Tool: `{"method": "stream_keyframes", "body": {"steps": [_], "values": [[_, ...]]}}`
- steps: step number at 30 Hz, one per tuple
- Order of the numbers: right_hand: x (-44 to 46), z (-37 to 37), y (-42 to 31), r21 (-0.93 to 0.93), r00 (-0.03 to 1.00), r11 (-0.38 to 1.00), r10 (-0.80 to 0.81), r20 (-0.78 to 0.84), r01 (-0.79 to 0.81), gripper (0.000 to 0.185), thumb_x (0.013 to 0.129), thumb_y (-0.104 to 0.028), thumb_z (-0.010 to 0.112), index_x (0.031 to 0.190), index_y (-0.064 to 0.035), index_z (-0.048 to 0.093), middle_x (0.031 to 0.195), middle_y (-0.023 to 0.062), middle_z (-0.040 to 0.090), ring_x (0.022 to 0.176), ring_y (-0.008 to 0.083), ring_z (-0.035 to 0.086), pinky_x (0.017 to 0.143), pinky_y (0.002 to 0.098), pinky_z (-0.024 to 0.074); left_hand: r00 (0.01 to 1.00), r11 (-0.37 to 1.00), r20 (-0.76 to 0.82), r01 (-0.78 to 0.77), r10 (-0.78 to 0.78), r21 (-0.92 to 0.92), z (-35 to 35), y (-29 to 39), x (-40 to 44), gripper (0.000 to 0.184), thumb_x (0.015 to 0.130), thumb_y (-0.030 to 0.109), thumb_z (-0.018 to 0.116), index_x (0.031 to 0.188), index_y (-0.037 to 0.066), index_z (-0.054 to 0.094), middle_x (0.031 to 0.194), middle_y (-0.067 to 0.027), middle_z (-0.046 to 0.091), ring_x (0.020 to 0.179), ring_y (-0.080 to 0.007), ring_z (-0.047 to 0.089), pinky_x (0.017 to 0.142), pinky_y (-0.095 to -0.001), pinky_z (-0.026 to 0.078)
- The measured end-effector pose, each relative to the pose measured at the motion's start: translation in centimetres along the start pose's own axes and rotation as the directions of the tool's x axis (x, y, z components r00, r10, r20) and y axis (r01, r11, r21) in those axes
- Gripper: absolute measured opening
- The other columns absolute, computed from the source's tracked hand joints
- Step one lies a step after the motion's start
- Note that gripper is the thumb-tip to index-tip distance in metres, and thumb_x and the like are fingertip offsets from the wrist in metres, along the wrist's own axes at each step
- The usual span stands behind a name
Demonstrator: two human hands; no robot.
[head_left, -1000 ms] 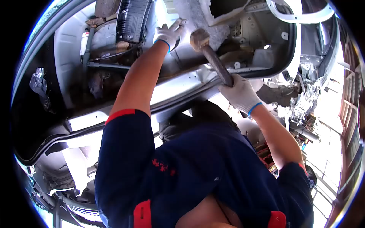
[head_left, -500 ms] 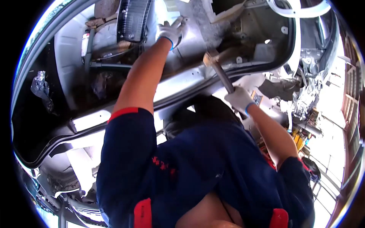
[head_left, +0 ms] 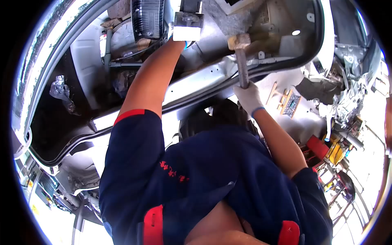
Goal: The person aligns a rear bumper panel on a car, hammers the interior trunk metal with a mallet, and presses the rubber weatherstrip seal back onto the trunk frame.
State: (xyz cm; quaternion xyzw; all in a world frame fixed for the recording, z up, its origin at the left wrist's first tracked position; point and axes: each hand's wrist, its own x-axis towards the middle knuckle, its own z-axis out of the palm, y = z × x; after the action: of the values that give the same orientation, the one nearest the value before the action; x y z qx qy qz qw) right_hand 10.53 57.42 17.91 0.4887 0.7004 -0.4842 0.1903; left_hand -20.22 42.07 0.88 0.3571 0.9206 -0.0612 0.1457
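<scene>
The gloved right hand [head_left: 248, 98] wraps the sledgehammer [head_left: 241, 62] handle beside the car trunk [head_left: 200, 78], hammerhead above its rim. Over the trunk, a black-and-white block [head_left: 188, 27] mostly hides the left hand [head_left: 170, 32], grip unclear. Foil [head_left: 61, 88] lies trunk-left; bright floor [head_left: 367, 179], far trunk-right.

Harsh white light washes over the pale, dark-lined floor [head_left: 370, 167], blotting out much of its detail; a reddish-brown band [head_left: 388, 126], too blurred to identify, borders the floor's right edge.
</scene>
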Motion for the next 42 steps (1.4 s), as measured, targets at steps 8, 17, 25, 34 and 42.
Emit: {"method": "stream_keyframes", "body": {"steps": [8, 17, 25, 34, 42], "values": [[-2.8, 4.6, 1.8, 0.08, 0.996, 0.993, 0.079, 0.049, -0.083, 0.029, 0.094, -0.021, 0.074, 0.103, 0.004, 0.062, 0.066, 0.0062, 0.061, 0.05, 0.0169, 0.061, 0.045, 0.0357, 0.0514, 0.998, 1.0, 0.059, 0.005, -0.007, 0.026, -2.1, 0.6, -0.4, 0.087, 0.099, 0.017, 0.055, 0.174, 0.042, 0.019, 0.185, 0.0034, 0.012, 0.142, -0.0433, 0.055, 0.114, -0.0634, 0.045], [-1.5, 3.9, -1.6, 0.164, 0.908, 0.943, -0.217, -0.359, 0.291, 0.027, 0.091, -0.018, 0.077, 0.106, 0.002, 0.067, 0.068, 0.0054, 0.064, 0.054, 0.0151, 0.062, 0.047, 0.0368, 0.0494, 0.999, 1.0, 0.039, 0.001, -0.001, 0.002, 0.0, 0.3, 1.7, 0.071, 0.106, 0.025, 0.048, 0.171, 0.046, 0.029, 0.185, 0.0039, 0.009, 0.15, -0.0488, 0.045, 0.123, -0.0677, 0.034], [-0.2, 7.7, 0.4, 0.223, 0.994, 0.972, 0.087, -0.065, -0.071, 0.026, 0.085, -0.017, 0.072, 0.1, 0.0038, 0.069, 0.07, 0.0102, 0.067, 0.056, 0.0231, 0.067, 0.049, 0.0406, 0.0552, 0.994, 0.99, -0.104, 0.029, -0.044, -0.135, 6.1, 0.2, 5.2, 0.059, 0.11, 0.032, 0.041, 0.168, 0.04, 0.037, 0.177, -0.0003, 0.033, 0.147, -0.0461, 0.05, 0.121, -0.067, 0.036], [-3.1, 4.0, -6.1, 0.201, 0.799, 0.826, -0.4, -0.449, 0.526, 0.018, 0.094, -0.015, 0.076, 0.106, -0.0018, 0.073, 0.084, 0.0061, 0.074, 0.078, 0.0131, 0.07, 0.072, 0.033, 0.0573, 0.999, 0.997, 0.036, -0.01, 0.008, 0.076, -2.9, 0.8, -0.4, 0.075, 0.102, 0.019, 0.052, 0.172, 0.036, 0.032, 0.186, 0.0018, 0.005, 0.134, -0.0366, 0.062, 0.107, -0.058, 0.052], [2.4, 13.2, -1.3, 0.039, 0.986, 0.99, -0.131, -0.105, 0.135, 0.038, 0.086, -0.027, 0.072, 0.111, 0.0022, 0.074, 0.08, 0.0161, 0.075, 0.078, 0.0347, 0.076, 0.076, 0.043, 0.0609, 0.997, 0.997, 0.007, -0.071, 0.071, -0.004, -4.3, 0.3, -2.4, 0.071, 0.101, 0.023, 0.052, 0.17, 0.034, 0.037, 0.184, -0.0001, 0.017, 0.14, -0.0424, 0.057, 0.11, -0.0619, 0.049]]}}
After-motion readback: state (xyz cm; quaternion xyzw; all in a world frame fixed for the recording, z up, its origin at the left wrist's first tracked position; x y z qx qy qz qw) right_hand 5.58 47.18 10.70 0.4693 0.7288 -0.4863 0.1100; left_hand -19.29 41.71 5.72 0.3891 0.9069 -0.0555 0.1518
